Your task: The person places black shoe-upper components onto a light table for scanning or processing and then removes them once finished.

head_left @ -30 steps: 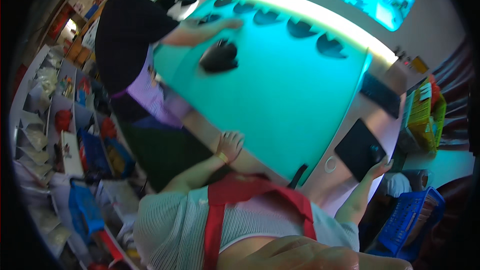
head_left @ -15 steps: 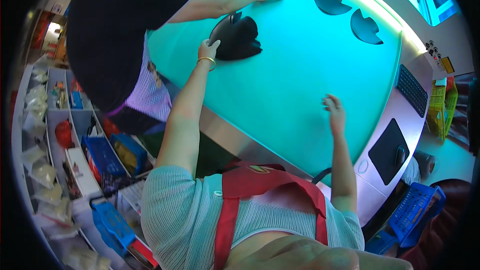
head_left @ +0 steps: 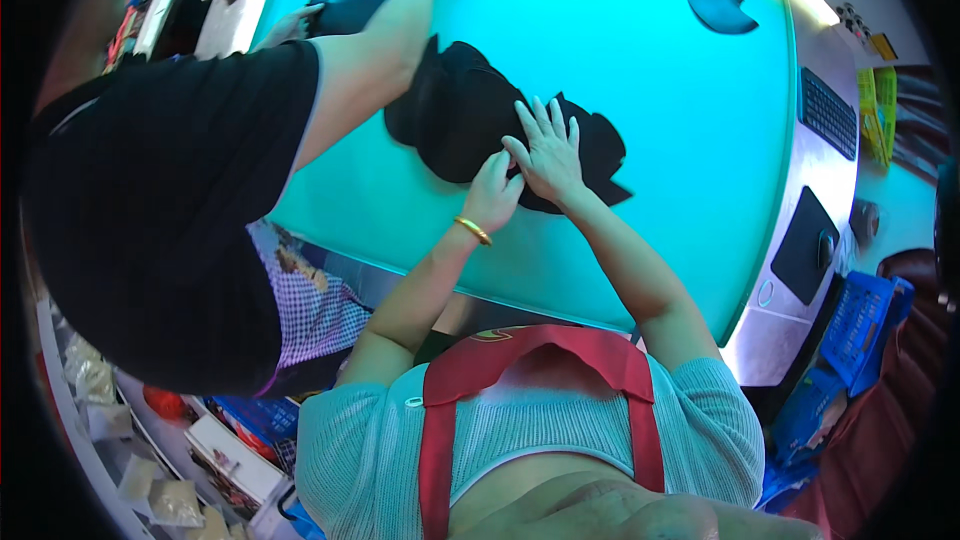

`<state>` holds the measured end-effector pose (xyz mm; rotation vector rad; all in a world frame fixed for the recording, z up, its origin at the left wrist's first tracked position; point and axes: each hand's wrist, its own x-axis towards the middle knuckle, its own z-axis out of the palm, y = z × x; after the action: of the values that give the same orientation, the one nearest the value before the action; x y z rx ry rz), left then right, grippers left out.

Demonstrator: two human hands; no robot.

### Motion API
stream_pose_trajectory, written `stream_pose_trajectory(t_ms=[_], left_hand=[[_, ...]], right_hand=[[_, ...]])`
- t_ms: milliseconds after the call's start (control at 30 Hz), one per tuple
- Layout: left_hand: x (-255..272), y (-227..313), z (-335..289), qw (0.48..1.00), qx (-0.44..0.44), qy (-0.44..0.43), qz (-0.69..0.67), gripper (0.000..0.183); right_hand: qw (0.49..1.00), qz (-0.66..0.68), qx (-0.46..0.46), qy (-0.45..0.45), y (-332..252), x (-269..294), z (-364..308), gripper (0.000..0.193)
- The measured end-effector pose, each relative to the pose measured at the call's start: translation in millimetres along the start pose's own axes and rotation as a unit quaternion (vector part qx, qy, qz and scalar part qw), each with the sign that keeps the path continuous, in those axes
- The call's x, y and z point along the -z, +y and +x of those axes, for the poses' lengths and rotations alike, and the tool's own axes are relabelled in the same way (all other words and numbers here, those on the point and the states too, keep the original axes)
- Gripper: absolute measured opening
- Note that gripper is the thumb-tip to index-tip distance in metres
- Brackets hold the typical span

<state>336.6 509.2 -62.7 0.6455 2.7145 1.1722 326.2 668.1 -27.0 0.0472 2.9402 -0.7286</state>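
Black pieces (head_left: 718, 2) already dot the tabletop (head_left: 690, 180), the splayed right hand (head_left: 552, 158) presses an unspread cluster (head_left: 460, 115), and whether the curled left hand (head_left: 494, 194) grips, I can't tell.

A fisheye view looks steeply down from the wearer's head, facing forward across the worktop (head_left: 680, 210) toward the top of the frame. The red apron (head_left: 470, 360) sits close at the lower edge; the left hand (head_left: 493, 195) and right hand (head_left: 548, 155) lie farther off, around the centre.

the sheets (head_left: 465, 115) are black, the tabletop (head_left: 680, 200) turquoise.
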Motion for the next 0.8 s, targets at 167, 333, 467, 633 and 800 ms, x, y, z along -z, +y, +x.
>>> stream_pose_trajectory(t_ms=[167,333,467,633,800], left_hand=[[44.5,15.2,42.8,0.949,-0.148,0.029,0.277,0.062],[11.1,21.8,40.3,0.906,-0.152,-0.146,0.368,0.074],[-46.9,99.2,77.7,0.925,-0.208,-0.168,0.269,0.074],[-113.7,114.5,149.3,0.904,-0.239,-0.170,0.311,0.077],[-133.4,83.1,266.7,0.922,-0.202,-0.081,0.319,0.080]], right_hand=[[0.983,-0.147,0.111,0.012,120.5,61.4,-40.8,0.072],[0.987,-0.146,-0.027,0.062,181.2,73.1,-105.5,0.075],[0.982,-0.155,-0.057,0.093,234.3,94.9,-87.1,0.075],[0.969,-0.211,-0.054,0.112,300.0,130.1,-24.8,0.072],[0.971,-0.221,-0.017,0.085,335.1,150.9,8.0,0.073]])
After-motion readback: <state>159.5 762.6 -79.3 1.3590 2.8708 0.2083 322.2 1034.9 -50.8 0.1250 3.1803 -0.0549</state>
